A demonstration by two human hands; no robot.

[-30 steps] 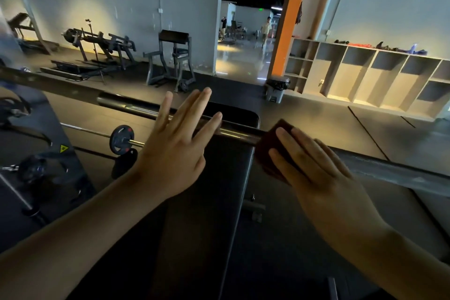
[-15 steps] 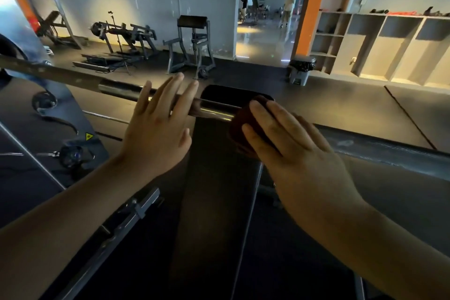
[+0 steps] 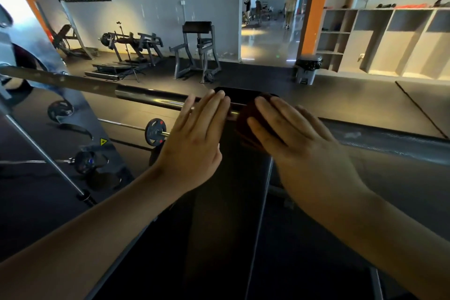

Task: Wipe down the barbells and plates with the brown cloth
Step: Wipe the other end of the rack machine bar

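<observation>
Head view, cloth [image 3: 244, 126] slid toward left hand [image 3: 194, 146]

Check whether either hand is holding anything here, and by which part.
Nothing is gripped. The right hand presses the brown cloth against the barbell with straight fingers; the left hand lies flat over the barbell beside it.

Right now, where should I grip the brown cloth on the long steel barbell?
Probably its middle, where the brown cloth drapes over the long steel barbell. Come from above: the bar lies level across you, so the right hand, now flat on it, can curl round cloth and bar together.
</observation>
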